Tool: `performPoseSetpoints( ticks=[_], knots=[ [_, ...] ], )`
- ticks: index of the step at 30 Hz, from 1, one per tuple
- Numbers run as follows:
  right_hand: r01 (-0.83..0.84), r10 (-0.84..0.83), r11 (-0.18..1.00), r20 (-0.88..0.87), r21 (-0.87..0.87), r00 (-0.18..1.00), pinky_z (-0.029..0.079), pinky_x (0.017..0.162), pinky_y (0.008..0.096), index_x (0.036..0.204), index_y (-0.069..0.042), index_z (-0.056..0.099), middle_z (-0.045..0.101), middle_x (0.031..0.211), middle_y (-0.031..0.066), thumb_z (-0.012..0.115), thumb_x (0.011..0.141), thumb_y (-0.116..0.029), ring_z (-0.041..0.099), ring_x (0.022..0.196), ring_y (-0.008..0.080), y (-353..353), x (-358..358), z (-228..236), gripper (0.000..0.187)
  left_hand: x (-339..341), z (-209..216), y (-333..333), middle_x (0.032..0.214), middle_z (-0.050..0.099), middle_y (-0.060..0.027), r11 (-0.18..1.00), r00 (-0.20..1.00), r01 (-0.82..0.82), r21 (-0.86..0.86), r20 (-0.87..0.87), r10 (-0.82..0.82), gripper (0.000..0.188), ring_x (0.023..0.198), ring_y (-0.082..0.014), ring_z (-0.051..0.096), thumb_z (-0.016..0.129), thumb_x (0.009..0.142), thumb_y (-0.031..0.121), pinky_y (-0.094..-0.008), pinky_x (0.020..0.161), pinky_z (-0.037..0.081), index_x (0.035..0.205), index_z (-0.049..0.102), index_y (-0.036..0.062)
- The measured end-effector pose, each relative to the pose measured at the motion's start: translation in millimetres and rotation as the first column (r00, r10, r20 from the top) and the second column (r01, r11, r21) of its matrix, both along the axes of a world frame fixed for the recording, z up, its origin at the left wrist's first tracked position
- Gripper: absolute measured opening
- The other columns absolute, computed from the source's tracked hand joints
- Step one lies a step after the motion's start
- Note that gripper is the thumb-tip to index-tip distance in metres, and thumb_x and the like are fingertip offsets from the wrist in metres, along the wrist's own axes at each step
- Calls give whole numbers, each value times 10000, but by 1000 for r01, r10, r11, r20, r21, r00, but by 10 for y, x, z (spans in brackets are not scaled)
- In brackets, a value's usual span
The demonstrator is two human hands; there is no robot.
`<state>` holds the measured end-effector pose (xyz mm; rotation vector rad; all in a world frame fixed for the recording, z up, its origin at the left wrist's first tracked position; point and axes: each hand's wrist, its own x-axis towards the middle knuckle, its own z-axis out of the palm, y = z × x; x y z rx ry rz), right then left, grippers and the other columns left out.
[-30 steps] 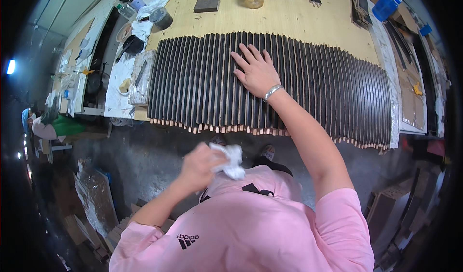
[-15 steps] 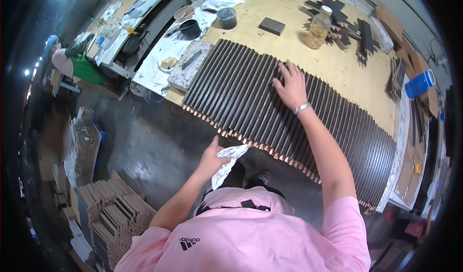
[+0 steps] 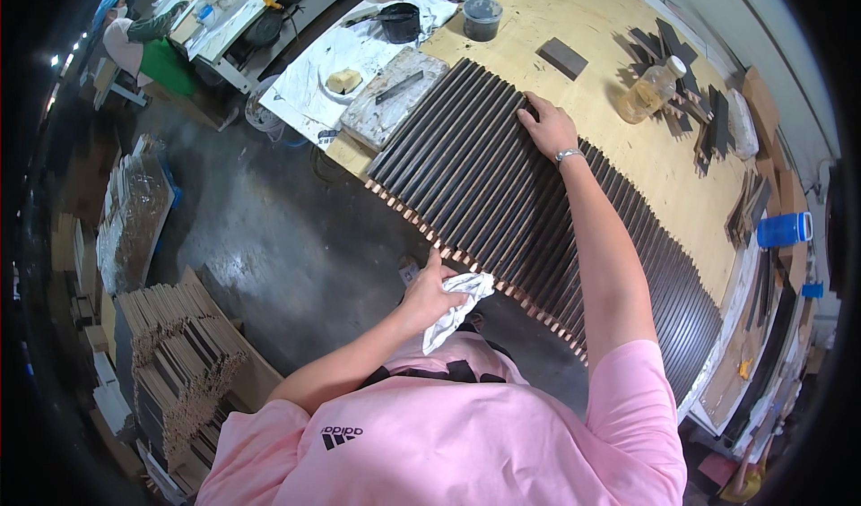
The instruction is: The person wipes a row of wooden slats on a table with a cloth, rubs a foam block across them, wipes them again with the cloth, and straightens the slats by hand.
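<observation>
A long row of dark, narrow strips with pale wooden ends point(image 3: 484, 156) lies side by side across the bench. Over the far ends of the strips, left of the row's middle, rests my right hand point(image 3: 551, 131), its thumb and fingers apart and partly bent. Below the near ends, my left hand point(image 3: 427, 300) is closed on a crumpled white cloth point(image 3: 457, 309). Its extended index finger reaches up to the strip ends, and I cannot tell whether it touches them.
Left of the row lies a stained grey slab point(image 3: 377, 116) with a thin dark tool on it. Beyond are a dark cup point(image 3: 400, 24), a tub point(image 3: 482, 20), a dark block point(image 3: 562, 59) and a jar point(image 3: 647, 92). Stacked boards point(image 3: 184, 354) stand on the floor at left.
My view has shifted, so the bench sits further right. Along the far ends, my right hand has moved left. My left hand, still with the cloth, is closer to the strip ends.
</observation>
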<state>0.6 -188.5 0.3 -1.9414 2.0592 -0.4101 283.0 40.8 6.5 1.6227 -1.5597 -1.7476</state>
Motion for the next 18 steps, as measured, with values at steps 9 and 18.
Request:
performPoseSetpoints(
  ticks=[9,18],
  knots=[
    [-20,-1,991,-151,-136,989,427,1044,451,1426,-178,509,616,1324,122,479,982,-444,590,1167,345,75,74,-82,518,-14,-51,-52,1097,710,-190,998,997,43,-43,74,-39,999,1048,-321,675,813,695,203,-381,906,508,1424,258,-194],
    [-14,-15,985,-170,-171,985,355,1094,489,1410,-146,513,586,1362,137,480,984,-438,540,1237,362,46,172,-48,518,264,-103,155,1110,672,-156,988,991,-105,-114,-90,95,820,974,-180,661,769,732,-2,-292,820,544,1448,381,-90]
  ],
)
